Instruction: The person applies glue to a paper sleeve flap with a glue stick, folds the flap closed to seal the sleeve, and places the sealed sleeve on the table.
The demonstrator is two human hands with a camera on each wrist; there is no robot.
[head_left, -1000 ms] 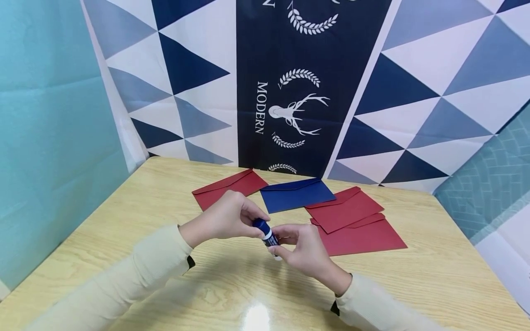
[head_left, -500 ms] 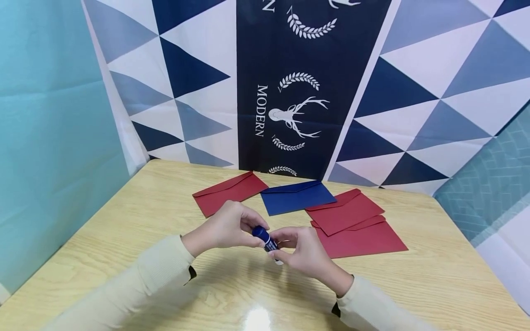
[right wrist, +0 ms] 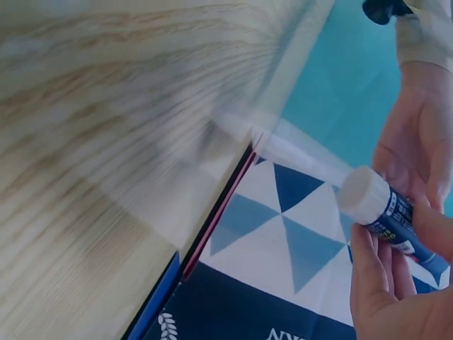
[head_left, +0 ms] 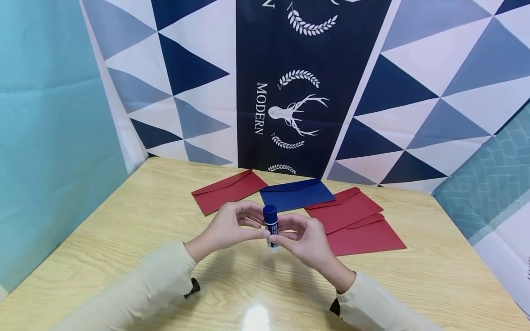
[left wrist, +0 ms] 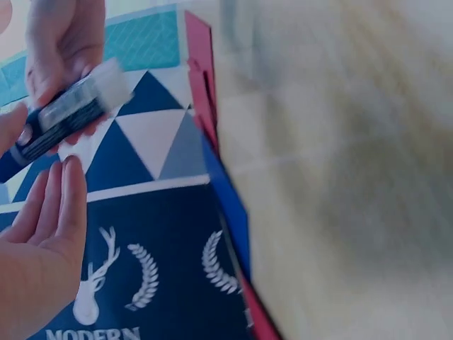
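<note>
A glue stick (head_left: 271,228) with a blue cap and a white base stands nearly upright, between both hands above the table. My right hand (head_left: 312,242) pinches its lower part, thumb in front and fingers behind. My left hand (head_left: 227,226) has its thumb against the stick's left side, with the fingertips close behind it. In the left wrist view, the white end of the glue stick (left wrist: 78,110) points up and right; the left fingers (left wrist: 51,202) lie just below it. The right wrist view shows the printed label and white base of the glue stick (right wrist: 388,214).
Beyond the hands, a red envelope (head_left: 228,192) and a blue envelope (head_left: 296,195) lie on the wooden table (head_left: 232,294). Two overlapping red envelopes (head_left: 348,209) lie at the right, one touching the blue one. A patterned backdrop (head_left: 194,82) rises behind the table.
The glue stick has turned from tilted, cap to the left, to nearly upright. My left hand has moved from the cap down to the side of its body. The envelopes have not moved.
</note>
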